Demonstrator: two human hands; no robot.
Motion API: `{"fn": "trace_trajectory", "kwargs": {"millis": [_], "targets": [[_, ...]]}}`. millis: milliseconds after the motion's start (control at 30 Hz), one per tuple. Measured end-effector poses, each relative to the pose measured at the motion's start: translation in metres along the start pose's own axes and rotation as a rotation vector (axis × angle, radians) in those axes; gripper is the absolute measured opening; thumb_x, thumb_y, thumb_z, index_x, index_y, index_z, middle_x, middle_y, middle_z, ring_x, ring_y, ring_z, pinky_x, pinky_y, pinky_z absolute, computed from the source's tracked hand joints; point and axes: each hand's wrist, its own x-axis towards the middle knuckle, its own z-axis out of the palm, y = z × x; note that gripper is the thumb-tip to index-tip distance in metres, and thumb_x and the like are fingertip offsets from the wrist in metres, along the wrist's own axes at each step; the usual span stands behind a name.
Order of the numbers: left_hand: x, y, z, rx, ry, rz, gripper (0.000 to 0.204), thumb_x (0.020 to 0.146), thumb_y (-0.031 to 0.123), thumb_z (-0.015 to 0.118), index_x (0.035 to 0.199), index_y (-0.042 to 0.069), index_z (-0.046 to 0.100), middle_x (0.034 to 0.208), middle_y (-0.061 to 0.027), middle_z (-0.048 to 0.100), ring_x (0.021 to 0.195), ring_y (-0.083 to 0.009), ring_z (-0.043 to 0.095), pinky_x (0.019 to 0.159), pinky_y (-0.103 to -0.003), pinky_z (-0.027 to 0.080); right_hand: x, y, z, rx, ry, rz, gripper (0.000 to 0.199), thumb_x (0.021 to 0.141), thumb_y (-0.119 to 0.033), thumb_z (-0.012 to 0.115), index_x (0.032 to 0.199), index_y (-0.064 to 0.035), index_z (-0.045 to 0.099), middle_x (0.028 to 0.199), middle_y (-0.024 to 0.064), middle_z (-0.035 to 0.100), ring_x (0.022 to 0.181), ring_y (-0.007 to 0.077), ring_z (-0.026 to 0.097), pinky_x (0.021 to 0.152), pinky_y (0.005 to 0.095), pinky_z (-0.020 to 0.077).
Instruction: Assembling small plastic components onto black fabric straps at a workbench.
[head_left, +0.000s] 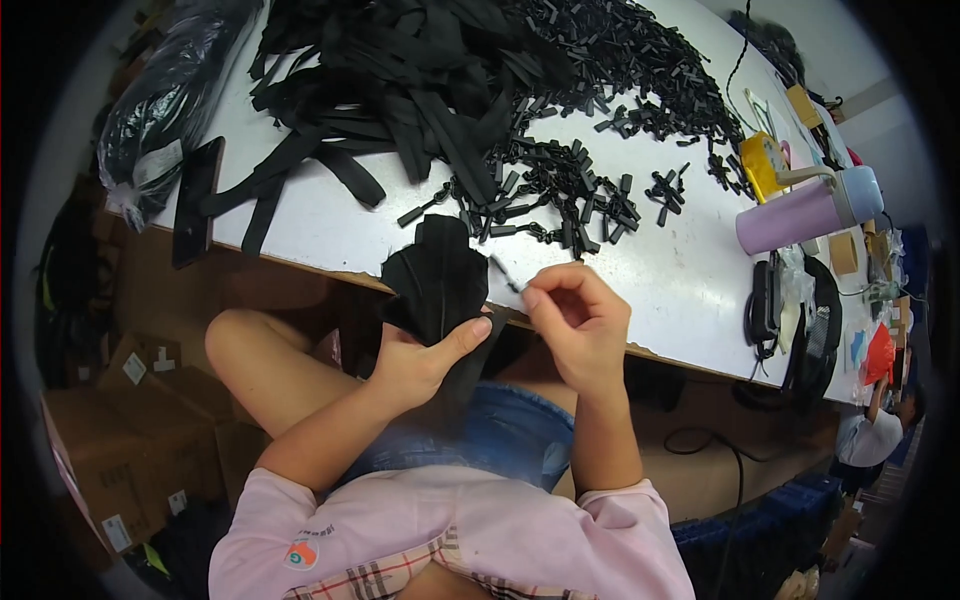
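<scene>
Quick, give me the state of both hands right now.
Left hand: closed on a fanned bundle of black straps.
Right hand: fingertips pinched on a small black piece.

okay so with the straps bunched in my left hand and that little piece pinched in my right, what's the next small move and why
Probably bring the right hand leftward to the fanned black straps held in the left hand: its small black piece sits just beside their edge, apparently not yet on a strap.
</scene>
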Motion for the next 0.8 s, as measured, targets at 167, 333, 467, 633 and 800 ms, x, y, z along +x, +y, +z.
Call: {"fn": "trace_trajectory", "kwargs": {"millis": [167,333,467,633,800], "targets": [[0.003,0.003,0.003,-0.003,-0.064,0.09,0.016,0.074,0.003,0.06,0.089,0.001,0.057,0.082,-0.0008,0.057,0.075,-0.0062,0.051,0.068,-0.02,0.042,-0.004,-0.003,0.013,0.06,-0.069,-0.039,0.007,0.072,0.006,0.057,0.078,0.0033,0.054,0.075,0.0051,0.054,0.062,0.0061,0.051,0.053,0.0167,0.0422],[0.001,0.001,0.002,0.002,-0.033,0.094,0.01,0.075,0.001,0.058,0.085,0.001,0.058,0.08,-0.0019,0.059,0.072,-0.0062,0.052,0.065,-0.02,0.043,-0.003,0.001,0.012,-0.133,-0.077,-0.204,0.007,0.071,0.004,0.059,0.076,0.0015,0.056,0.076,0.0069,0.055,0.061,0.0084,0.054,0.051,0.019,0.0444],[0.003,0.006,0.001,0.171,-0.061,0.215,0.009,0.075,0.001,0.057,0.084,0.001,0.059,0.078,-0.0019,0.059,0.071,-0.0064,0.053,0.064,-0.02,0.043,-0.002,-0.006,0.011,-0.375,-0.14,-0.356,0.008,0.069,0.004,0.06,0.075,0.0017,0.057,0.074,0.0075,0.055,0.055,0.01,0.053,0.048,0.0197,0.0428],[-0.001,0.003,-0.003,0.011,-0.013,0.09,0.023,0.076,0.006,0.059,0.097,0.001,0.053,0.087,-0.0024,0.056,0.079,-0.008,0.052,0.069,-0.021,0.042,-0.003,0.0,0.018,-0.361,-0.146,-0.437,0.009,0.069,0.004,0.06,0.077,0.0017,0.056,0.073,0.0065,0.054,0.053,0.0087,0.051,0.047,0.0195,0.0415],[-0.004,0.007,-0.004,0.013,-0.048,0.082,0.022,0.078,0.008,0.058,0.098,0.001,0.051,0.087,-0.0017,0.054,0.075,-0.0065,0.05,0.065,-0.02,0.043,-0.02,0.012,0.03,0.051,0.035,-0.116,0.007,0.071,0.003,0.06,0.077,0.0015,0.056,0.072,0.0055,0.053,0.053,0.0053,0.048,0.045,0.0163,0.038]]}}
